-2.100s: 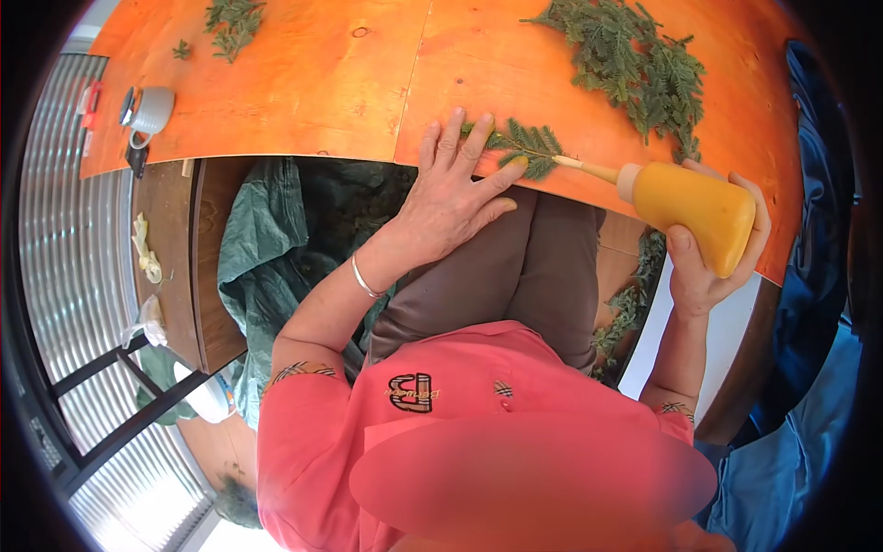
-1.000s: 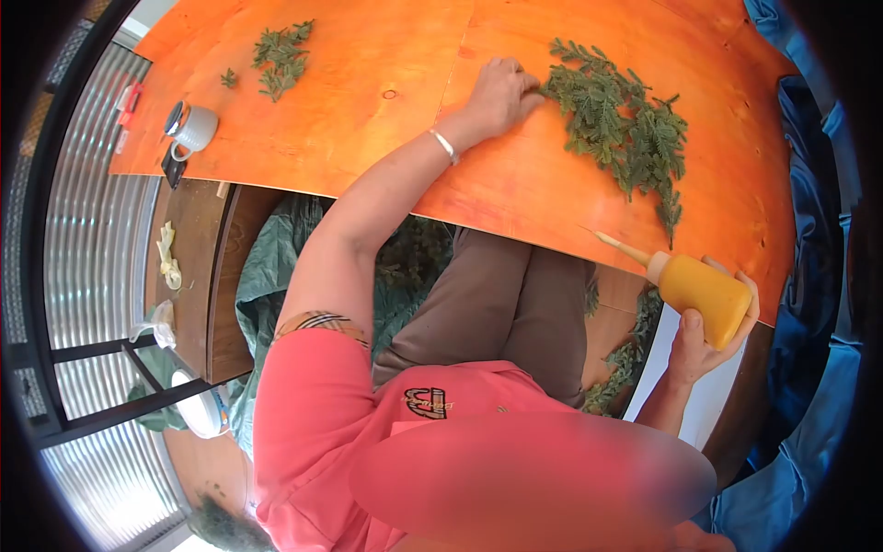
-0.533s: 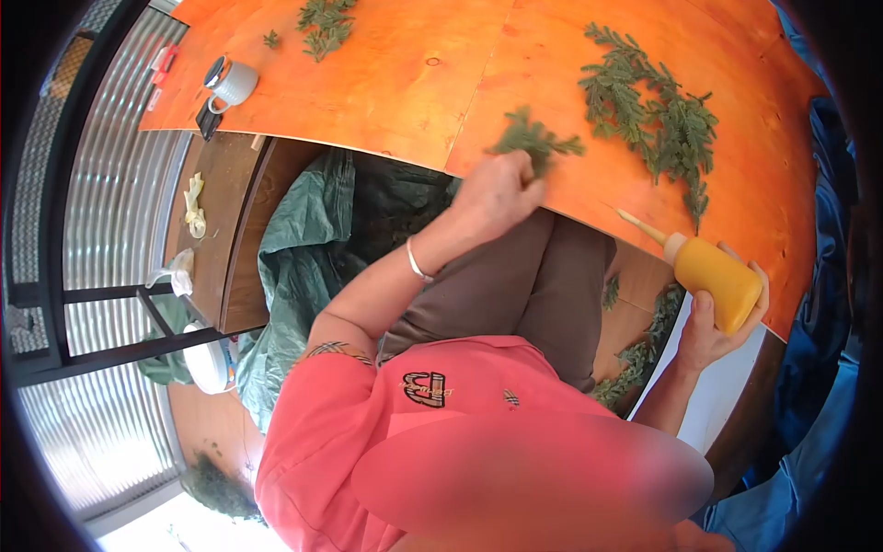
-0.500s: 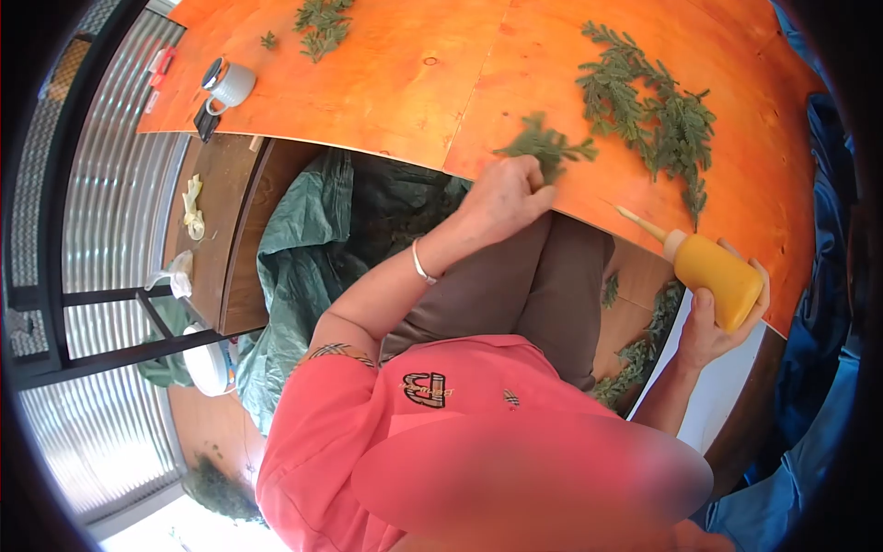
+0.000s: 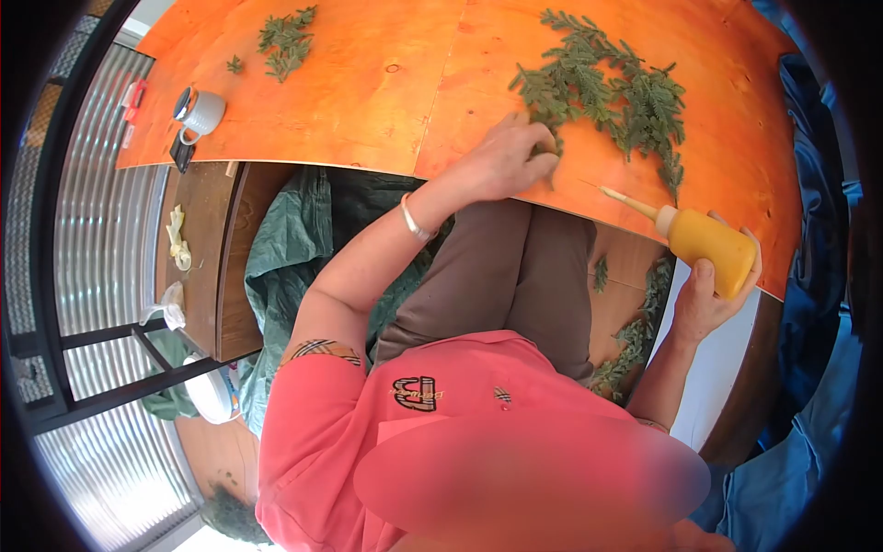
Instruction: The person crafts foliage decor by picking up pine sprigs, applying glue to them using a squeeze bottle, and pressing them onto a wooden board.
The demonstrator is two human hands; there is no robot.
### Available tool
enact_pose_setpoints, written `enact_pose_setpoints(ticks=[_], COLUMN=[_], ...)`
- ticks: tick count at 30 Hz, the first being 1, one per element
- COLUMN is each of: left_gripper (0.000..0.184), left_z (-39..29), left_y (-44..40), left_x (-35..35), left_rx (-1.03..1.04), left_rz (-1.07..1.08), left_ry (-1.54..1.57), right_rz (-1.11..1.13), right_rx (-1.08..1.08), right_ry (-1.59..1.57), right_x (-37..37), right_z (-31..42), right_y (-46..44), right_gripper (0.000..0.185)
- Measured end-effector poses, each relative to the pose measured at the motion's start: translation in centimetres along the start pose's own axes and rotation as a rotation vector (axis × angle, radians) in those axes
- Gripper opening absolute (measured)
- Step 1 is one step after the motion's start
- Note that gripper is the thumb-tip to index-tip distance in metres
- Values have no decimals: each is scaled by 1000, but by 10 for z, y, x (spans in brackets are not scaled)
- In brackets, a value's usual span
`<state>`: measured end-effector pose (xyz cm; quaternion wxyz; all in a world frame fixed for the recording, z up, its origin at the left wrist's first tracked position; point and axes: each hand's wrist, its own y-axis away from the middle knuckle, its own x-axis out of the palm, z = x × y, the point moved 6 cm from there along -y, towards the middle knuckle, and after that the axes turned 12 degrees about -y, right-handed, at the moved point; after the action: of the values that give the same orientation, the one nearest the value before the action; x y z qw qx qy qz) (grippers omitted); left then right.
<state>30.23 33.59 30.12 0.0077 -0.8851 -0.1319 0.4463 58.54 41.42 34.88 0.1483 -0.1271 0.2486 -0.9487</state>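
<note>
My left hand (image 5: 510, 164), with a white bracelet at the wrist, is over the near edge of the orange table. Its fingers are closed around the stem end of a green conifer sprig (image 5: 543, 89), slightly blurred, whose tip meets the larger conifer branches (image 5: 625, 97) lying on the table. My right hand (image 5: 704, 308) grips a yellow squeeze bottle (image 5: 708, 250) from below and behind, thumb on its side. The bottle is tilted, its long thin nozzle pointing up and left toward my left hand.
The orange tabletop (image 5: 368, 110) carries a grey mug (image 5: 200, 115), a dark flat object (image 5: 182, 152) and more sprigs (image 5: 287, 43) at the far left. Green plastic sheeting (image 5: 290, 230) hangs below the table. Greenery (image 5: 625, 354) lies lower right; blue fabric (image 5: 809, 184) is beyond.
My left hand has carried the sprig up against the larger branches. The yellow bottle stays in my right hand, nearly in place. The whole view has shifted slightly.
</note>
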Motion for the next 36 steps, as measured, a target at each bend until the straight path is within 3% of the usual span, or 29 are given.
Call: enact_pose_setpoints(ticks=[1, 4, 7, 10, 13, 18, 24, 30, 36], left_gripper=[15, 19, 25, 27, 40, 54, 53, 51, 48], left_z=[-3, -7, -12, -9, -19, -40, -25, -11, -6], left_y=[7, 35, 23, 11, 43, 64, 77, 60, 57], left_x=[-6, -20, -17, 7, 24, 20, 23, 29, 25], left_rx=[-116, -40, 390, 482, 247, 79, 228, 145, 141], left_rz=[6, -299, -400, -162, -99, -240, -354, -168, -168], left_ry=[149, 54, -271, -277, -537, -594, -428, -469, -404], right_rz=[-1, -25, -38, -39, -43, -44, -24, 35, 167], right_rx=[-15, -25, -8, -11, -11, -16, -33, -29, 1], right_ry=[-1, -50, -57, -58, -58, -59, -10, 20, -34], right_x=[-2, -8, -11, -8, -10, -5, 6, 31, 66], right_z=[-1, -3, -6, -7, -7, -11, -6, -11, -17], right_y=[-1, -3, -3, 0, 1, -1, -8, -15, -25], right_gripper=[68, 68, 68, 70, 71, 74, 80, 81, 81])
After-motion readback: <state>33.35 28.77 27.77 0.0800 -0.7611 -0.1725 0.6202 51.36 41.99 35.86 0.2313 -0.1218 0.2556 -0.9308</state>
